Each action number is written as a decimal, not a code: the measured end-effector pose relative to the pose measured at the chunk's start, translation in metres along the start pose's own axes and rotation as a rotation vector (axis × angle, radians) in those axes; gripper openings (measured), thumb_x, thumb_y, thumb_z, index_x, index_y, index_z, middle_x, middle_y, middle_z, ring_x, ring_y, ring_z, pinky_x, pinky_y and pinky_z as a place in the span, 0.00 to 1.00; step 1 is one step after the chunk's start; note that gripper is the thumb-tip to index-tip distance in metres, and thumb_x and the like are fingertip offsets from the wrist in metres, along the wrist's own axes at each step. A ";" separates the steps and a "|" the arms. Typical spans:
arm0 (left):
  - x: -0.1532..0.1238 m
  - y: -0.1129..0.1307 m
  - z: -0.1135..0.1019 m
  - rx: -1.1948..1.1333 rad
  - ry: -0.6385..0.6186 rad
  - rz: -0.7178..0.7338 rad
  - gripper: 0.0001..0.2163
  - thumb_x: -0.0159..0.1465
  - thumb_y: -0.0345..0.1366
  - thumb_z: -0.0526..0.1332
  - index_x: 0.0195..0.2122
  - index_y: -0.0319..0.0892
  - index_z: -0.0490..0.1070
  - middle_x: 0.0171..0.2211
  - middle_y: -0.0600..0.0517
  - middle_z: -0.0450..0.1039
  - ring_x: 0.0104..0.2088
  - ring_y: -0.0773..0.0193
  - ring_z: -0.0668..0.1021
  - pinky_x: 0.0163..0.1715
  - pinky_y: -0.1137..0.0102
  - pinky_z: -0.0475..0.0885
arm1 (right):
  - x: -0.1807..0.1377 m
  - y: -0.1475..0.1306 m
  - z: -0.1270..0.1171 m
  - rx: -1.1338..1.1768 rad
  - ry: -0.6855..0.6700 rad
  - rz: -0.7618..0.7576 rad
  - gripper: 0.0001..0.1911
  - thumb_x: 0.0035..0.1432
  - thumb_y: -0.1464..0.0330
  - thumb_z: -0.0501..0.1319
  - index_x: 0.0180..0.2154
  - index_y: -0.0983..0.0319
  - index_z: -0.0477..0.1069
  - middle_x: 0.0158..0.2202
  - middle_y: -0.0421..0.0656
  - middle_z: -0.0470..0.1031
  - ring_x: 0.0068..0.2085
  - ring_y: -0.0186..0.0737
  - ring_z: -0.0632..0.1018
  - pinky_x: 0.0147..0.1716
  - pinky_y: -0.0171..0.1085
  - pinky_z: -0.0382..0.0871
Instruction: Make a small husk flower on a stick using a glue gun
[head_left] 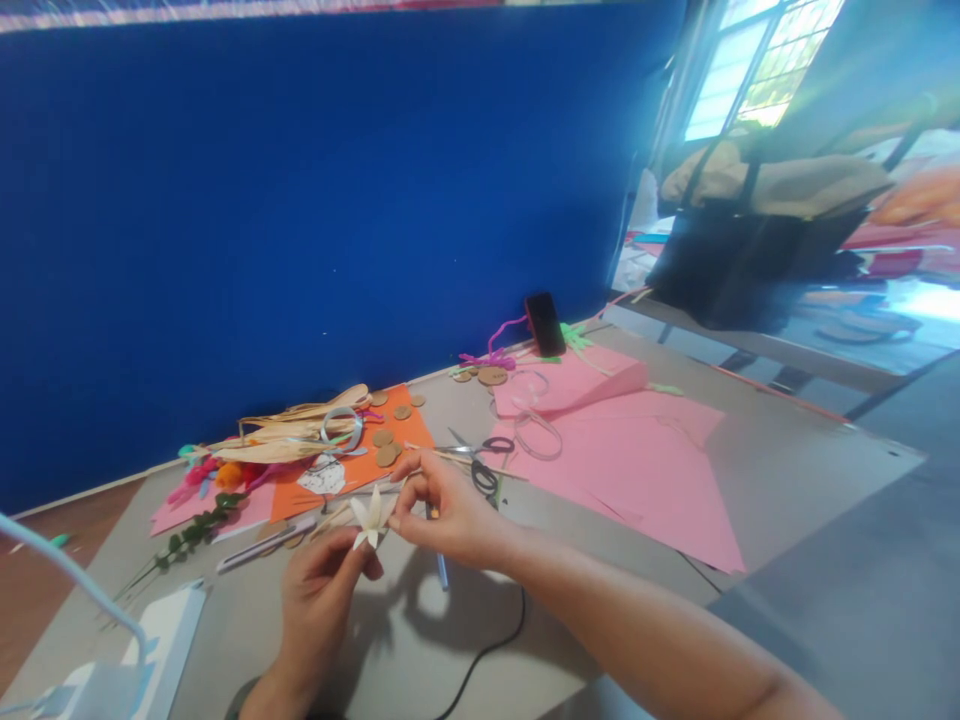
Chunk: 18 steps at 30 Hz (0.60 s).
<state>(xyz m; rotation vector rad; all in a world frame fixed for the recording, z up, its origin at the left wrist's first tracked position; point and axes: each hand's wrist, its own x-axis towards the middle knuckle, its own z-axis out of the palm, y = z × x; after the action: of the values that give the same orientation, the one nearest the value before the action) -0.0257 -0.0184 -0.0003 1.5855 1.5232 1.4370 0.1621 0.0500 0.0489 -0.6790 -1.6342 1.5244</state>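
Observation:
Between my two hands, above the grey table, is a small cream-white flower [370,517] with pointed petals. My left hand [322,585] pinches it from below, thumb and fingers closed at its base. From the right, my right hand [439,510] pinches the edge of a petal between thumb and forefinger. Just behind the right hand lie scissors [480,460] with dark handles, their blades spread. A utility knife [264,546] rests left of the flower, and a blue pen-like stick [442,570] lies partly hidden under the right hand.
Dried husk strips [300,435] with a tape roll [343,430] lie on orange paper [409,408]. Pink sheets [637,470] spread to the right. A phone [545,325] leans on the blue partition [337,200]. A white power strip [169,640] and leafy sprig [199,530] are at left.

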 end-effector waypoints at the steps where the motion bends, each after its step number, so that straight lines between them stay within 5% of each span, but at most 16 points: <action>1: 0.000 -0.001 0.000 -0.001 0.005 -0.001 0.11 0.61 0.41 0.62 0.26 0.41 0.76 0.20 0.52 0.74 0.24 0.64 0.75 0.28 0.71 0.69 | 0.001 0.000 0.000 0.025 0.009 0.026 0.19 0.49 0.70 0.66 0.42 0.61 0.62 0.27 0.35 0.71 0.28 0.31 0.72 0.29 0.31 0.63; 9: -0.001 0.001 0.004 -0.015 0.004 0.027 0.09 0.61 0.40 0.63 0.28 0.41 0.76 0.20 0.54 0.74 0.23 0.64 0.75 0.28 0.71 0.70 | 0.005 -0.002 0.004 0.049 -0.021 0.064 0.06 0.50 0.68 0.66 0.27 0.65 0.75 0.25 0.39 0.74 0.27 0.31 0.72 0.30 0.32 0.65; 18: -0.003 0.003 0.007 -0.082 0.064 -0.008 0.08 0.60 0.40 0.64 0.31 0.40 0.74 0.19 0.54 0.74 0.21 0.64 0.76 0.26 0.70 0.72 | 0.001 0.003 0.012 -0.057 0.046 0.074 0.05 0.52 0.72 0.63 0.25 0.65 0.73 0.24 0.39 0.75 0.28 0.33 0.74 0.30 0.32 0.66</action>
<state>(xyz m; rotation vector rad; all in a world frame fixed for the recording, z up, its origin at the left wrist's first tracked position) -0.0180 -0.0198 -0.0008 1.4971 1.4846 1.5391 0.1513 0.0442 0.0463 -0.8075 -1.6398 1.5073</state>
